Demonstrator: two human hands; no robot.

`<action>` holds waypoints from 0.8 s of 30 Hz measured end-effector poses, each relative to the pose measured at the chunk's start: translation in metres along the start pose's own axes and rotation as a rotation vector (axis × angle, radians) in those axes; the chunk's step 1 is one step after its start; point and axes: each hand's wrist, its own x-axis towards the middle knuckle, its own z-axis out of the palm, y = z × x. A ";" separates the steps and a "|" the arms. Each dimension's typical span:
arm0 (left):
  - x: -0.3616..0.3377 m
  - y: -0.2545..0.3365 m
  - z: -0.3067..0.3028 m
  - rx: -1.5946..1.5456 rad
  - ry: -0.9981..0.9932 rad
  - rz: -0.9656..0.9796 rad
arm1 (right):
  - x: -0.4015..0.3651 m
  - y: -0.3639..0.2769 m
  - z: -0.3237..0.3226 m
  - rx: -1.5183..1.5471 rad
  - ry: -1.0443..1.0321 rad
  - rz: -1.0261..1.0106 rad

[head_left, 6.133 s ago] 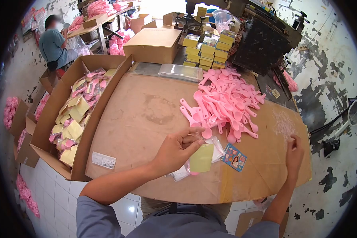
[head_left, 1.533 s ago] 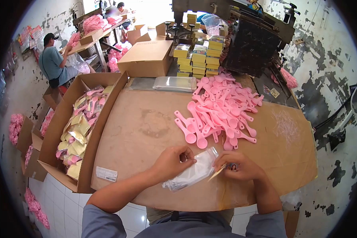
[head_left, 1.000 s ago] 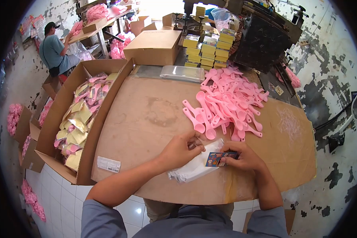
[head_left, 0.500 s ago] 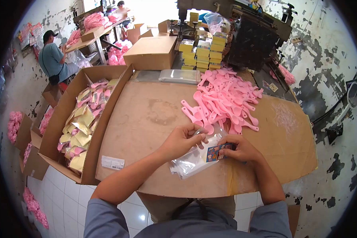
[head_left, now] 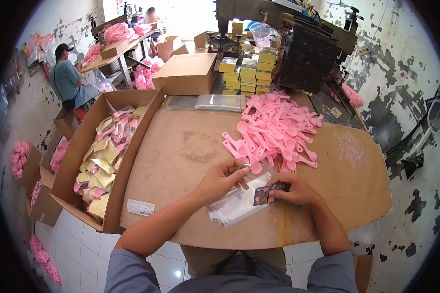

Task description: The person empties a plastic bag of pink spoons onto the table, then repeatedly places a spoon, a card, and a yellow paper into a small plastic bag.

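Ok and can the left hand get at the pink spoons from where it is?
Probably yes: the left hand is right by the near edge of the pink spoons, and nothing seems to stand between, though its fingertips appear busy at the clear bags.

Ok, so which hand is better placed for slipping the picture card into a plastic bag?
Probably the right hand: it holds the picture card over the plastic bags, while the left hand seems to pinch one.

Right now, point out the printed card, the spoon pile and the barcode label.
Printed card point(head_left: 261, 196): head view, exposed patterned end.
Spoon pile point(head_left: 277, 131): head view, near its middle.
Barcode label point(head_left: 141, 207): head view, its middle.
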 end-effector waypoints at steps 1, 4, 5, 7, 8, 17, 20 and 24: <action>0.001 0.001 -0.001 0.010 0.011 0.018 | 0.000 0.002 -0.001 0.043 0.008 0.008; 0.000 0.009 -0.003 0.002 0.017 0.045 | -0.005 -0.005 -0.007 0.029 -0.004 0.027; -0.001 0.012 -0.003 -0.008 0.012 0.047 | -0.007 -0.007 -0.007 0.097 0.037 0.021; -0.003 0.013 -0.002 -0.006 -0.013 0.027 | -0.011 -0.009 -0.007 0.232 0.119 0.013; -0.003 0.013 -0.002 -0.006 -0.024 0.022 | -0.011 -0.009 -0.009 0.237 0.139 0.025; -0.008 0.011 0.014 0.146 -0.070 -0.063 | -0.005 -0.013 -0.001 0.339 0.421 -0.034; -0.004 -0.002 0.016 0.041 -0.041 -0.031 | -0.003 -0.023 -0.005 0.305 0.456 -0.061; -0.003 0.000 0.012 0.056 -0.038 -0.079 | 0.001 -0.027 -0.009 0.289 0.420 -0.127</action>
